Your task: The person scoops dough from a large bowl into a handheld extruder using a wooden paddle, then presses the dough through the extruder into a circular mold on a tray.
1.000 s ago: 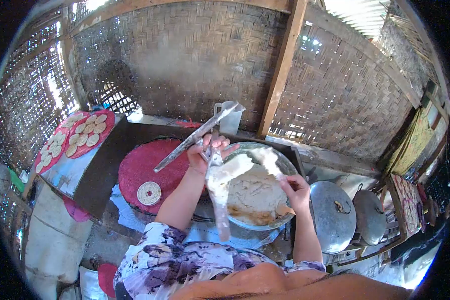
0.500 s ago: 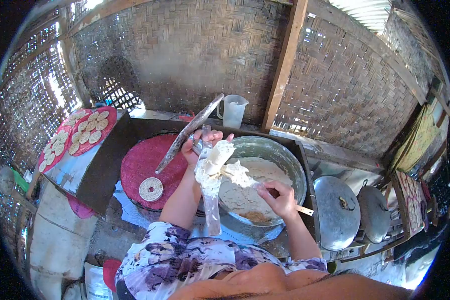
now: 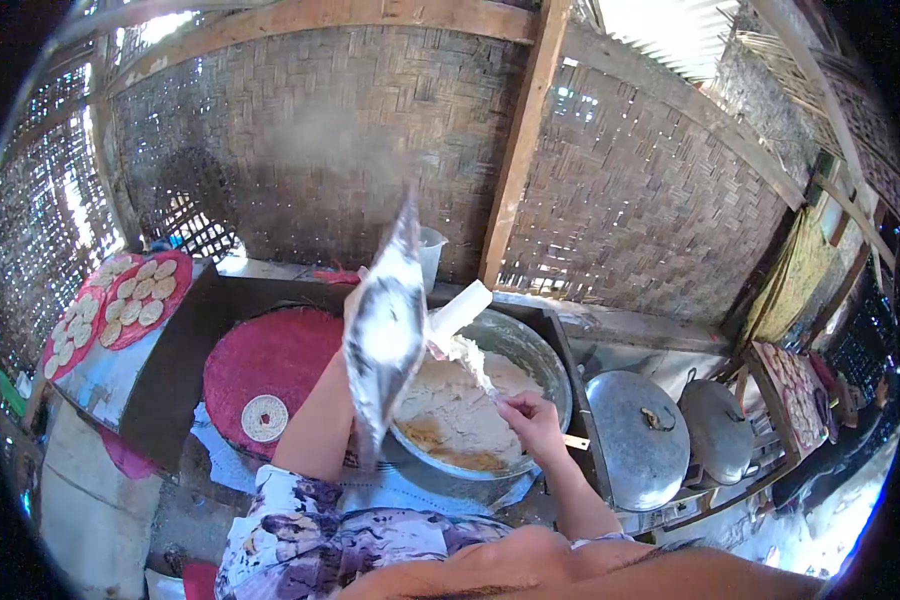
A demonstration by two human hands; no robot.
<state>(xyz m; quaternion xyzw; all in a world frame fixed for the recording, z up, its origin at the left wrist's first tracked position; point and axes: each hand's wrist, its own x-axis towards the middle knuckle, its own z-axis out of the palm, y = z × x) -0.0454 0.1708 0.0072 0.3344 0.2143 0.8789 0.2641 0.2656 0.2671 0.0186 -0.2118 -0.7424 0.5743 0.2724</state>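
Note:
My left hand [image 3: 352,308] holds up a two-armed press [image 3: 388,320], whose flat shiny side faces me and hides most of the fingers. A white dough-covered cylinder [image 3: 460,310] sticks out on its right. In my right hand [image 3: 532,425] is a thin utensil with a pale handle [image 3: 576,441], its far end coated in sticky dough [image 3: 475,365] near the cylinder. Below both hands is a large metal basin [image 3: 560,380] of pale dough with a brownish patch. Left of it, one coiled dough ring [image 3: 265,418] lies on a round red mat [image 3: 270,360].
A clear jug [image 3: 431,258] stands behind the press. Two lidded metal pots [image 3: 638,435] are right of the basin. Red mats with several dough rounds [image 3: 140,300] lie at the far left, and a tray of rounds [image 3: 790,395] at the right. Woven walls surround the counter.
My left hand has turned the press, so its broad side now faces me. The right hand's utensil still touches the dough near the cylinder. The view has shifted slightly right.

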